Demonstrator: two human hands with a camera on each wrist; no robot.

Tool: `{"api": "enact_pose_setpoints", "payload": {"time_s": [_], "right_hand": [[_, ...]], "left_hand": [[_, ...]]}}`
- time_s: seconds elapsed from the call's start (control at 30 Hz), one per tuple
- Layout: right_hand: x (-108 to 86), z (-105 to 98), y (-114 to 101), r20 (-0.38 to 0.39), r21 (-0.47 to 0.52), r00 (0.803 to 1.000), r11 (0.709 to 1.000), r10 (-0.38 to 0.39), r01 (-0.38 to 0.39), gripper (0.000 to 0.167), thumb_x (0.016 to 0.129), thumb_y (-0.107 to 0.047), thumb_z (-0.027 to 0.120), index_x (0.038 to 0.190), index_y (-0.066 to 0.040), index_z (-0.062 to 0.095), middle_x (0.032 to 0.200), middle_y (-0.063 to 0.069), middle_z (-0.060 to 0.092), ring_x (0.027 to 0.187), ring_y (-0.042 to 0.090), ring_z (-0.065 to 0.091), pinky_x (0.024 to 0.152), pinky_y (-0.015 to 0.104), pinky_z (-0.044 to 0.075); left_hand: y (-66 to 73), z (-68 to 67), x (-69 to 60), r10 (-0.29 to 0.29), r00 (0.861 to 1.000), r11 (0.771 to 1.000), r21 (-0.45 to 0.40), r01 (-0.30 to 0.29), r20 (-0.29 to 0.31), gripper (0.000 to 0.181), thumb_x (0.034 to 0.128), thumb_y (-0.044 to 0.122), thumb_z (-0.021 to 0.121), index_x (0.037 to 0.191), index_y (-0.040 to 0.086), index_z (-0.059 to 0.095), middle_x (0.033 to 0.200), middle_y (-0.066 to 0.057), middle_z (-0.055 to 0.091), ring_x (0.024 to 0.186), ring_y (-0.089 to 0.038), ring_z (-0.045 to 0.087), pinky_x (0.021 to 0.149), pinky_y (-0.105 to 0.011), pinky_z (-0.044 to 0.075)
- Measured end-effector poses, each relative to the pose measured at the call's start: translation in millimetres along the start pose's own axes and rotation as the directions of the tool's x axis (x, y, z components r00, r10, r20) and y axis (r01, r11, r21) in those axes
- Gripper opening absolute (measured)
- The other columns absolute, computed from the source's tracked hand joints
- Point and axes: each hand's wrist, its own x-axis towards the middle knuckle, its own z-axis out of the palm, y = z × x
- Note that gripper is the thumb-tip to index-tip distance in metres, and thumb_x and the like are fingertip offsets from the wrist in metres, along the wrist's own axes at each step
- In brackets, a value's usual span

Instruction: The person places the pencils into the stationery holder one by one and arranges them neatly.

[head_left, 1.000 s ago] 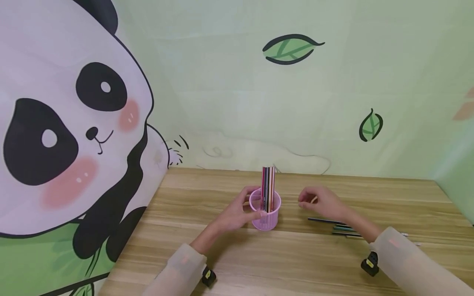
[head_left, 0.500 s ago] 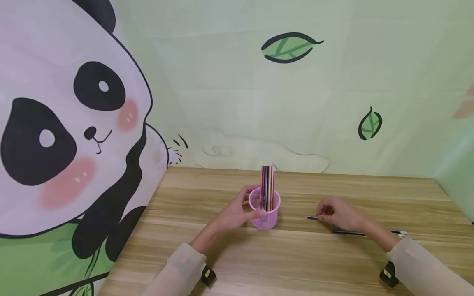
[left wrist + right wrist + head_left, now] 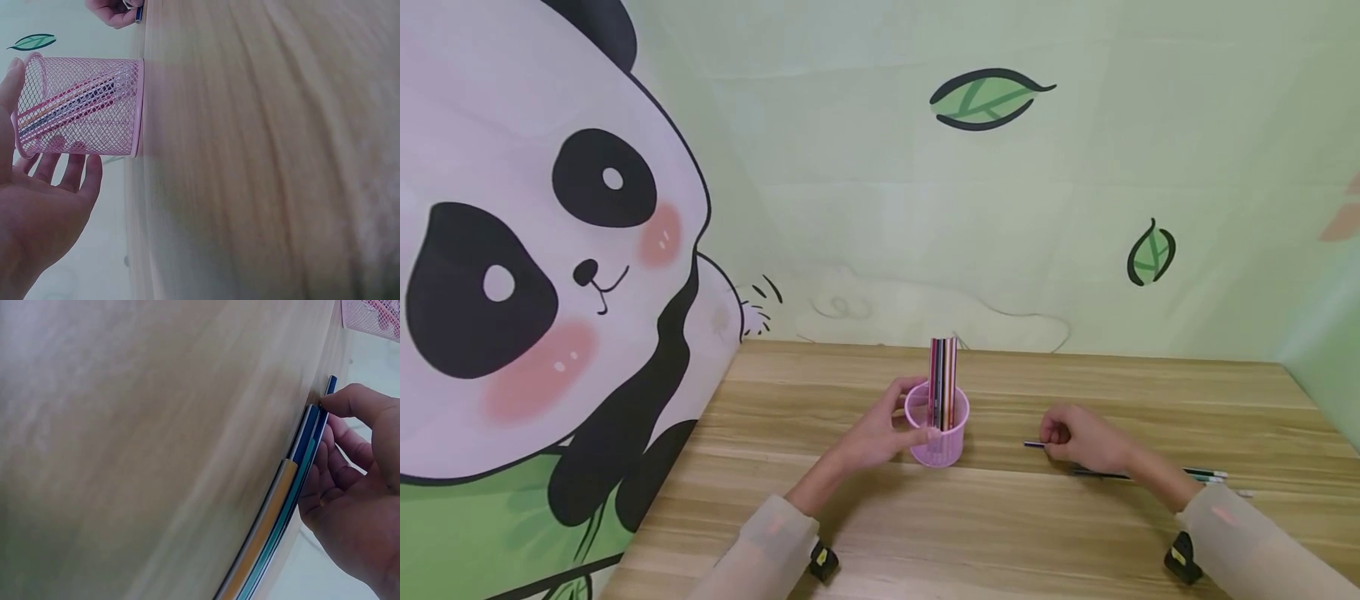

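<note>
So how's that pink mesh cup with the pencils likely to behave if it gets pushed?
The pink mesh cup is probably light for its size, its wall being open mesh. Pushed high, it may tip, as the pencils rise well above its rim. They might also slide, since they slant inside it.

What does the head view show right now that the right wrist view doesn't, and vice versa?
Only the head view: the left hand gripping the pink mesh cup, the pencils' upper ends above its rim, and the panda drawing and leaf drawings on the wall.

Only the right wrist view: the orange side of a pencil lying on the table, and the right hand from its palm side.

Both: the right hand at the dark blue pencil, the wooden table, and the cup, cut off at the right wrist view's corner.
</note>
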Motion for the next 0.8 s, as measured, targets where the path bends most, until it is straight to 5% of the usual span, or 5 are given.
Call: {"api": "enact_pose_setpoints", "payload": {"time_s": [0.8], "right_hand": [[-1.3,5.1,0.9,-0.046,0.001,0.999,1.0,0.019,-0.019,0.016,0.088,0.0,0.076,0.092,-0.008,0.063,0.081,-0.003,0.057,0.074,0.009,0.053,0.065,0.024,0.046]], "left_hand": [[-1.1,0.2,-0.8,0.005,1.0,1.0,0.031,-0.005,-0.001,0.082,0.095,0.029,0.082,0.161,0.021,0.035,0.155,-0.009,0.05,0.136,-0.035,0.056,0.113,-0.048,0.048]]}}
